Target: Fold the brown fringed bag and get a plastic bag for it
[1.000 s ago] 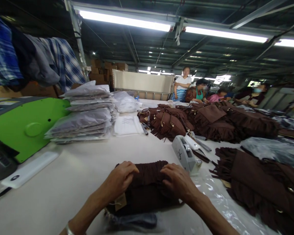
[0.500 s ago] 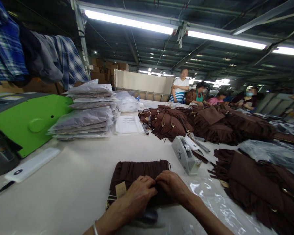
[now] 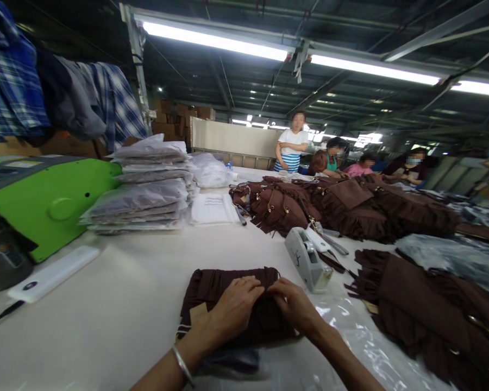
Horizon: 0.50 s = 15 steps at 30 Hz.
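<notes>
1. Head view: the left hand (image 3: 236, 309) and the right hand (image 3: 295, 307) lie side by side, fingers curled and pressed down on the folded dark brown fringed garment (image 3: 212, 288), which rests on the white table (image 3: 126, 293) near its close edge.
2. A grey tape dispenser (image 3: 305, 260) stands just beside the garment's right edge.
3. To the left the table is bare as far as the white flat device (image 3: 52, 274).
4. A pile of brown fringed garments (image 3: 427, 304) fills the right side.
</notes>
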### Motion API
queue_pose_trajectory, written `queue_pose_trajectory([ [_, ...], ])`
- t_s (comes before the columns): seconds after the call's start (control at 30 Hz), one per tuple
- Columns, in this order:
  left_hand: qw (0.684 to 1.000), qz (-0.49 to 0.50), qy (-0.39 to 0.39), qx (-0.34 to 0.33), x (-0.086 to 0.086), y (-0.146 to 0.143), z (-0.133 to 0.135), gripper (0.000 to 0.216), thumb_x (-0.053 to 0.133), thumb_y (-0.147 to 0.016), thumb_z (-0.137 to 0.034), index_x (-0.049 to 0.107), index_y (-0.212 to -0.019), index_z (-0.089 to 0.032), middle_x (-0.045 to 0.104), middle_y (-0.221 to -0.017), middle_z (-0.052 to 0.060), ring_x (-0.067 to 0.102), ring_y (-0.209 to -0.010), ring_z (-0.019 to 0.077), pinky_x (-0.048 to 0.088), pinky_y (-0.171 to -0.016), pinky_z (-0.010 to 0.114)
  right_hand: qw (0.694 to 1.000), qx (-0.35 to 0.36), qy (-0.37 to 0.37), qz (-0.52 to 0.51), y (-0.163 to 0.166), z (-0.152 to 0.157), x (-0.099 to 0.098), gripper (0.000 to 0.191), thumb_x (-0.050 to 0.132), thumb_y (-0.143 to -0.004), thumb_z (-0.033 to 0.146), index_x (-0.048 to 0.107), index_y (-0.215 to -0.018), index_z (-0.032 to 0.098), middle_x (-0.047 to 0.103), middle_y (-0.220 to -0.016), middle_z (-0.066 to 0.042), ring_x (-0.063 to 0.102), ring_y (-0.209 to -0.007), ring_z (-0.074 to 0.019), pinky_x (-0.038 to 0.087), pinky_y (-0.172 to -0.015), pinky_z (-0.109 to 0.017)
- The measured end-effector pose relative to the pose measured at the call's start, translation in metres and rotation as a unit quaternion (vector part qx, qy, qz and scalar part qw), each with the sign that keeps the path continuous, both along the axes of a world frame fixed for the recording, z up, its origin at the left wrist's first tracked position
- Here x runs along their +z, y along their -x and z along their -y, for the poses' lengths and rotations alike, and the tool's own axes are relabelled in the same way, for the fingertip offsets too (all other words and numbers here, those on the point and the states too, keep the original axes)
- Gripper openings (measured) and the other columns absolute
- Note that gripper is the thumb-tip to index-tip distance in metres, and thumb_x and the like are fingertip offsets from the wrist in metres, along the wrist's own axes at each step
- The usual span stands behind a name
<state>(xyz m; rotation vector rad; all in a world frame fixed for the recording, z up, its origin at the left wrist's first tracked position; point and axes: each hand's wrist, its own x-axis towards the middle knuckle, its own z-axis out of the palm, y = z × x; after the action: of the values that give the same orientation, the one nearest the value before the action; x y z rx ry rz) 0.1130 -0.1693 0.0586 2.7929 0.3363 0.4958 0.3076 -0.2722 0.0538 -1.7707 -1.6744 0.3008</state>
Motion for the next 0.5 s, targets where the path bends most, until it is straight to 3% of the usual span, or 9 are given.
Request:
queue_pose_trajectory([
  [0.1,1.0,-0.021,0.011,-0.014,-0.004,-0.006,0.003,0.04,0.041,-0.085,-0.001,0.061,-0.114,-0.02,0.063,-0.118,0.006,0.054,-0.114,0.021,0.042,-0.101,0.038,0.998,0.029,0.034,0.053,0.007,0.008,0.0,0.029,0.048,-0.076,0.006,0.07,-0.086,0.023,0.064,-0.085,-0.003,0.061,-0.084,-0.0172,0.047,-0.078,-0.027],
  [0.23,1.0,-0.016,0.009,-0.011,-0.001,-0.004,0.007,0.037,0.043,-0.087,-0.002,0.064,-0.11,-0.021,0.064,-0.112,0.005,0.056,-0.108,0.0203,0.043,-0.099,0.036,0.989,0.014,0.048,0.143,0.009,0.005,0.007,0.023,0.056,-0.077,0.009,0.067,-0.092,0.023,0.063,-0.091,-0.003,0.058,-0.091,-0.0189,0.045,-0.082,-0.028],
  [0.5,0.999,-0.039,-0.015,-0.003,-0.007,0.003,0.025,0.04,0.049,-0.085,-0.008,0.054,-0.124,-0.015,0.061,-0.12,0.01,0.055,-0.113,0.0248,0.042,-0.101,0.039,0.979,0.003,0.038,0.2,0.019,0.0,-0.009,0.023,0.044,-0.092,0.011,0.062,-0.08,0.019,0.06,-0.083,-0.005,0.058,-0.079,-0.0187,0.045,-0.073,-0.029],
])
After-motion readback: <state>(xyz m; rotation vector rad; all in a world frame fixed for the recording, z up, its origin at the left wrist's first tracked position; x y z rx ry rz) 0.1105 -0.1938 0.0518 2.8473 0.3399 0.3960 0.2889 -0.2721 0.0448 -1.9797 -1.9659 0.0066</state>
